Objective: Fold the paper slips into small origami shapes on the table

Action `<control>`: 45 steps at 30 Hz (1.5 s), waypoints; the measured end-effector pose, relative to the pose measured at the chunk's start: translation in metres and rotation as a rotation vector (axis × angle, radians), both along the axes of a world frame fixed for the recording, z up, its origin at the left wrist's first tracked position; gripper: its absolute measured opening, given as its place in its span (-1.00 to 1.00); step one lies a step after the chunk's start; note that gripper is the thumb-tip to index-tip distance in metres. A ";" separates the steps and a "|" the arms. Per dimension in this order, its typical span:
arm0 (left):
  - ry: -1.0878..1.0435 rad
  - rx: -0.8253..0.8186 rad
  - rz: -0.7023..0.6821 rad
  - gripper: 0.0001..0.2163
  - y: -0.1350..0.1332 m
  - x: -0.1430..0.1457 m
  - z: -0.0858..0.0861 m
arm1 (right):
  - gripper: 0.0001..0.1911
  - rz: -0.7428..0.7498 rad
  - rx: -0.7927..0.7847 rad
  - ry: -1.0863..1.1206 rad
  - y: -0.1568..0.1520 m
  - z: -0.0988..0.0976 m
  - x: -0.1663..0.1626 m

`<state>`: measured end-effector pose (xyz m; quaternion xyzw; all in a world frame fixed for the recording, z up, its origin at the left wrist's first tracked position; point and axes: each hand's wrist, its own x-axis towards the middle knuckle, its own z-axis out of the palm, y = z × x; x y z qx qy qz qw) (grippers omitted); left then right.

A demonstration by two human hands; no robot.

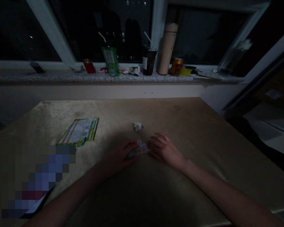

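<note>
A small printed paper (pixel 142 147), folded to a point at the top, lies on the table between my two hands. My left hand (pixel 124 153) has its fingers curled over the paper's left side, and they look pressed onto it. At the right corner, the bent fingers of my right hand (pixel 167 148) close on the paper's edge; their tips are partly hidden. Just beyond the hands sits another small folded paper piece (pixel 137 126), green and white, touched by neither hand. The light is dim, and my left hand is in shadow.
A stack of green-edged printed sheets (pixel 81 130) lies at the left of the cloth-covered table (pixel 191 123). Nearer is a pixelated flat device (pixel 41 179). On the windowsill stand a green drink cup (pixel 110 61), a dark cup (pixel 149 61), a tall flask (pixel 167 50) and an orange can (pixel 177 66).
</note>
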<state>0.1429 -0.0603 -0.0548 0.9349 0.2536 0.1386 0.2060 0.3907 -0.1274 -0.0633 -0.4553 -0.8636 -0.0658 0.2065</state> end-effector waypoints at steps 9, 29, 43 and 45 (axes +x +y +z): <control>0.079 0.118 0.081 -0.73 0.004 0.002 -0.003 | -0.78 0.014 0.032 -0.022 -0.001 -0.001 -0.001; 0.071 0.093 0.051 -0.73 0.002 0.008 0.002 | -0.91 -0.125 -0.141 0.398 0.001 -0.005 -0.011; -0.032 -0.040 0.162 -0.83 0.017 0.016 -0.003 | -0.83 -0.464 -0.357 0.560 0.016 -0.010 -0.012; -0.033 -0.045 0.170 -0.83 0.017 0.015 -0.004 | -0.81 -0.462 -0.353 0.551 0.016 -0.009 -0.012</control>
